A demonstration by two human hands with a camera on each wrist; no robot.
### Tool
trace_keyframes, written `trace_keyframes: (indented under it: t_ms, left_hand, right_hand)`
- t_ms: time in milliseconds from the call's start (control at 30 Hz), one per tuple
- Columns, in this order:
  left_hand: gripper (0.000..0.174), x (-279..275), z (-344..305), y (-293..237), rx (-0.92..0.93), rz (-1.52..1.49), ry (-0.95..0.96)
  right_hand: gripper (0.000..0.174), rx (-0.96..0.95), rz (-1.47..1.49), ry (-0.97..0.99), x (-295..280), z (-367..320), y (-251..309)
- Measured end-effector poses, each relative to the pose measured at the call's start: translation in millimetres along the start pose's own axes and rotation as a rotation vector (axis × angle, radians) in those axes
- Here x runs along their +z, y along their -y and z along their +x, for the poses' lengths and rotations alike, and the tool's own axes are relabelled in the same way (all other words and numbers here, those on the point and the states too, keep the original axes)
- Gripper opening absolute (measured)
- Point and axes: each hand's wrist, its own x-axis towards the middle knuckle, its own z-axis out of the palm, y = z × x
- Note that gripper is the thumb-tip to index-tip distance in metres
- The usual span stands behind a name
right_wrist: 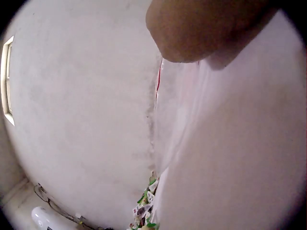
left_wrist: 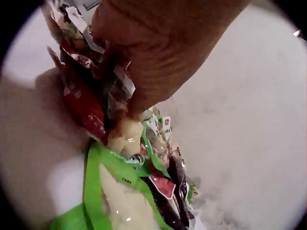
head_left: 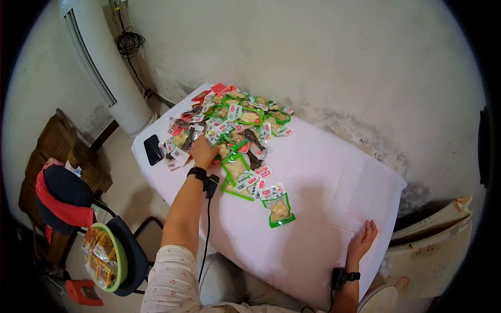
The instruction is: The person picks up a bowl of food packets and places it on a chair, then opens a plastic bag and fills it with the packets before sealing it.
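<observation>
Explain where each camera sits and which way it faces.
Head: worn on the head, looking forward and down at the table; left hand, right hand and arms show.
Left wrist: worn there, looking at packets; left hand shows.
Right wrist: worn there, looking across table toward wall; part of right hand shows.
Head and left wrist share packets.

Dark chair (head_left: 68, 182) by apparent red stool (head_left: 78, 286)

Left arm (head_left: 181, 221) outstretched, left hand (head_left: 204, 151) far forward, right hand (head_left: 361, 243) well apart
</observation>
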Motion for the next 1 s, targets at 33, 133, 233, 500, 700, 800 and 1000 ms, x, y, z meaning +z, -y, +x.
trace_keyframes:
  t_ms: [33,133,233,500,700,800,1000]
  left_hand:
    - [0.071,-1,3,1,-0.004,0.002,0.004]
    - [0.040,-7,6,17,0.097,-0.176,-0.035]
    - [0.028,-22,3,27,0.046,-0.209,0.081]
    - [0.020,-57,-36,29,-0.040,-0.562,0.019]
    - [0.014,-51,-80,-3,-0.169,-1.153,0.304]
    - [0.016,-52,-124,-48,-0.135,-1.237,0.606]
    - [0.028,28,-109,-37,0.226,-0.725,0.483]
  right_hand:
    - [0.032,-0.012,-0.011,0.005,-1,0,1]
    - [0.033,-0.036,0.000,0.010,3,-1,-6]
    - [0.032,-0.052,0.018,0.010,2,-1,-12]
    - [0.025,-0.035,0.048,-0.008,3,-1,-4]
    - [0.028,-0.055,-0.038,0.007,4,-1,-8]
    - [0.031,-0.033,0.012,-0.010,4,-1,-8]
    - [0.032,-0.022,0.025,0.004,4,0,-8]
